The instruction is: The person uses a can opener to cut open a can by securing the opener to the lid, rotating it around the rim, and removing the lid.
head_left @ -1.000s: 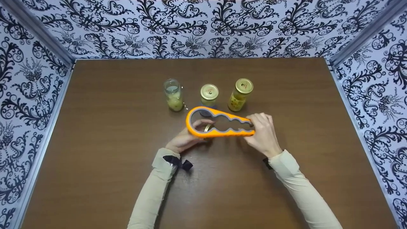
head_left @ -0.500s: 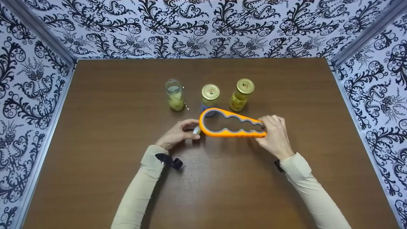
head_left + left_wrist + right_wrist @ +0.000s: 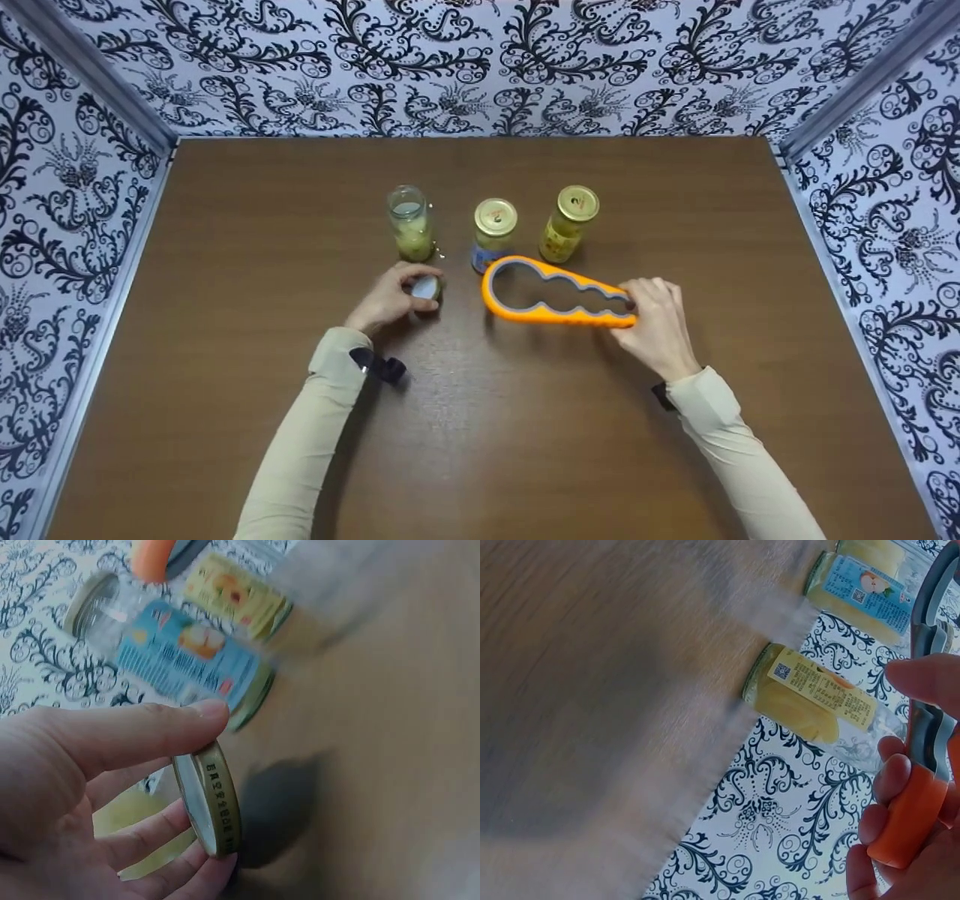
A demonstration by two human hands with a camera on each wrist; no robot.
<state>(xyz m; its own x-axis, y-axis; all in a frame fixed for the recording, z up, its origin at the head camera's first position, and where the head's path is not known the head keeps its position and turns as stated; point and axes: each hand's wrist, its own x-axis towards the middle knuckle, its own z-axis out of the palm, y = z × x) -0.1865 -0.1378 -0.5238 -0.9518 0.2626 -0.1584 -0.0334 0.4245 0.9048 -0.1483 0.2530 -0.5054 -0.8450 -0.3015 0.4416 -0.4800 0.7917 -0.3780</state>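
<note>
My left hand pinches a gold jar lid by its rim between thumb and fingers, its white inside partly showing, just in front of the open glass jar. In my right hand is an orange jar opener with a grey scalloped lining, gripped by its handle ends and held above the table. The opener's rounded end overlaps the foot of the blue-labelled jar in the head view. To the right of that jar stands a yellow-labelled jar, capped with a gold lid too.
All three jars stand in a row on the brown table. Small wet drops lie beside the open jar. Patterned wall panels enclose the table at the back and both sides.
My left hand has moved left with the lid, out from under the jar opener, turning the lid's white inside into view. The right hand has shifted to the right with the opener.
</note>
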